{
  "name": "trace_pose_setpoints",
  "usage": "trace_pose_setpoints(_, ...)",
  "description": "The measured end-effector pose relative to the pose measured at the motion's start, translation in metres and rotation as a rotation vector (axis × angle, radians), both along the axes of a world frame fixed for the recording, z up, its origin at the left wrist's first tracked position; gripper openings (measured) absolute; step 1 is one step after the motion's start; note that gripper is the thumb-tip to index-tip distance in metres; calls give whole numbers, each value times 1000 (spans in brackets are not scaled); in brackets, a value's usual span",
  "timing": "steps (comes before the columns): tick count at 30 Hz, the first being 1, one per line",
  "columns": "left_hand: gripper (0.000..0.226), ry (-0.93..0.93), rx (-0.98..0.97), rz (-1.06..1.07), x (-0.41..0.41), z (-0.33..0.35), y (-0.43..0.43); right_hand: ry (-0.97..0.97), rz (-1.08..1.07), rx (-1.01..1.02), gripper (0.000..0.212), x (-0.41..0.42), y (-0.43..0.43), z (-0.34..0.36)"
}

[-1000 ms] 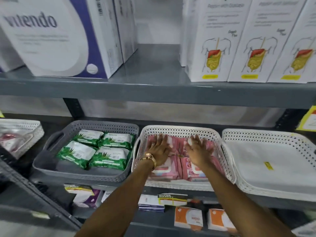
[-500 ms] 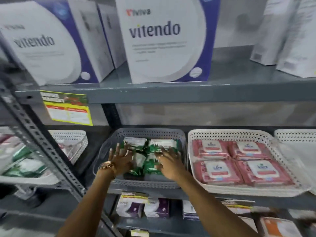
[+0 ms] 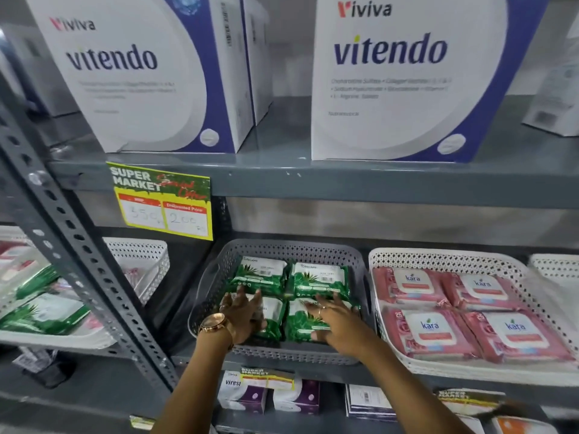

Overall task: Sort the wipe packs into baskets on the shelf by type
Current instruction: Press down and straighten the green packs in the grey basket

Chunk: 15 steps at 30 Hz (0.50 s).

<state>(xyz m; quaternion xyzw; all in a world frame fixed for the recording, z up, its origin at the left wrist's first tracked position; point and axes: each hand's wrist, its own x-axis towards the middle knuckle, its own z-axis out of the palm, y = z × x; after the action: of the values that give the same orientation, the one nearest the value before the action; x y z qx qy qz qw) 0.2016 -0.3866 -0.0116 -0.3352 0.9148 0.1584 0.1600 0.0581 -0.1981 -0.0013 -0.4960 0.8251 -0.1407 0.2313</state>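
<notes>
A grey basket [image 3: 282, 249] on the middle shelf holds several green wipe packs [image 3: 319, 278] laid flat. My left hand [image 3: 242, 317] rests flat on the front left green pack, fingers spread. My right hand [image 3: 333, 321] lies flat on the front right green pack, fingers apart. Neither hand grips a pack. To the right, a white basket [image 3: 438, 256] holds several pink wipe packs [image 3: 413, 285] in two rows.
Another white basket [image 3: 141, 255] at far left holds mixed green and pink packs behind a slanted steel upright [image 3: 72, 261]. A further white basket [image 3: 557, 264] shows at the right edge. Large white-and-blue boxes [image 3: 404, 76] stand on the shelf above; small boxes sit below.
Both hands left the pink packs in the white basket and moved left onto the green packs in the grey basket. My view swung left and came closer.
</notes>
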Motion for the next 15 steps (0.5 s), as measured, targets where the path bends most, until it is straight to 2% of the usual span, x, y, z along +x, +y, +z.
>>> trace_pose_setpoints(3, 63, 39, 32, 54, -2, -3, -4, 7, -38, -30, 53, 0, -4, -3)
trace_pose_setpoints(8, 68, 253, -308, -104, -28, 9, -3, 160, -164, -201, 58, -4, -42, -3)
trace_pose_setpoints(10, 71, 284, -303, -110, -41, 7, -6, 210, -162, -162, 60, -5, -59, -6)
trace_pose_setpoints(15, 63, 223, -312, -114, -49, -20, -13, 278, -230, -39, 62, -7, -75, -25)
